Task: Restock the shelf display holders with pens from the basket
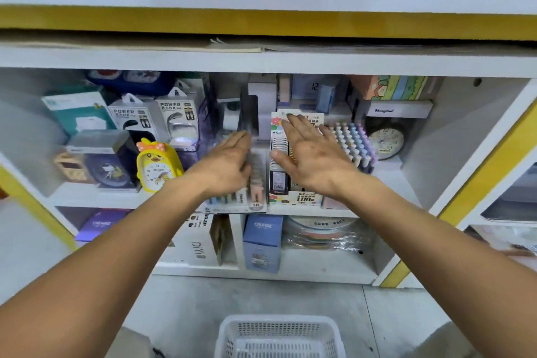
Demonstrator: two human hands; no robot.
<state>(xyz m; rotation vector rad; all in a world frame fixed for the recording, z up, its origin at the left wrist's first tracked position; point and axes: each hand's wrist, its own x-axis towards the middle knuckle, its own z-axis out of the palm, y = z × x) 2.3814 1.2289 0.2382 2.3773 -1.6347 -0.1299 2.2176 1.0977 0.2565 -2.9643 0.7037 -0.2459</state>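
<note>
1. Nearest the camera, low and centred, sits the white basket (pixel 280 337) on the floor, well below the display holders; what shows of its inside looks bare, so the pens have likely already gone up to the shelf, though its front part is cut off by the frame.
2. Above the basket, on the middle white shelf (pixel 386 183), stand the display holders: a clear tiered one (pixel 252 180) marked 2B and, just to its right, a printed card one (pixel 296 197) holding dark leads or refills. They tilt back with stock in rows so each piece faces the shopper.
3. Right of the card holder, a block of pastel pens (pixel 353 144) stands upright, caps up.
4. Over the clear holder the left hand (pixel 229 163) reaches in with fingers straight and together, holding nothing that I can see; it seems to be pressing the rows level.
5. Across the card holder lies the right hand (pixel 311 148), palm down, fingers spread wide and flat, empty, probably steadying or squaring the box.
6. Both forearms stretch forward from above the basket, nearly straight.
</note>
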